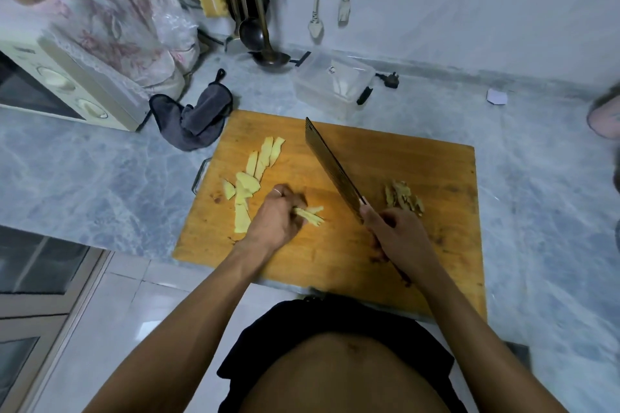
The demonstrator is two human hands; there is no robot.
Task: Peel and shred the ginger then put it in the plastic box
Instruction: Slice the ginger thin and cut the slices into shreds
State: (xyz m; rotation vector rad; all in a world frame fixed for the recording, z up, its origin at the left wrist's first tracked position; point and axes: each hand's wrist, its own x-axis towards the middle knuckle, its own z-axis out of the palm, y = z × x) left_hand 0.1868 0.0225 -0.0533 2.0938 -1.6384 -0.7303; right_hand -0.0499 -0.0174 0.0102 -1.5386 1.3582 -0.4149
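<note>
Centrally, a wooden cutting board (385, 157) lies on the grey marbled table (100, 178), its near edge overhanging the table's front edge toward the person. Bare board shows between the two hands and along the far right corner; bare table lies open to the left and right of the board. Just beyond the board's far edge stands the clear plastic box (333, 84), lid off. A dark cloth (194, 117) touches the board's far left corner, and a microwave (63, 87) stands further left. A ladle (268, 55) and other utensils stand at the back wall.

Left hand (276, 218): fingers curled, pinching a small bundle of ginger strips (310, 214) against the board near its middle. Pale ginger slices (255, 171) lie in an overlapping row on the board, just left of this hand. A heap of brownish ginger peel (404, 198) lies on the board, just beyond the right hand.

Right hand (399, 238): closed round the handle of a cleaver (332, 168), whose blade slants away to the upper left, between the slices and the peel. Whether its edge touches the board cannot be told.
</note>
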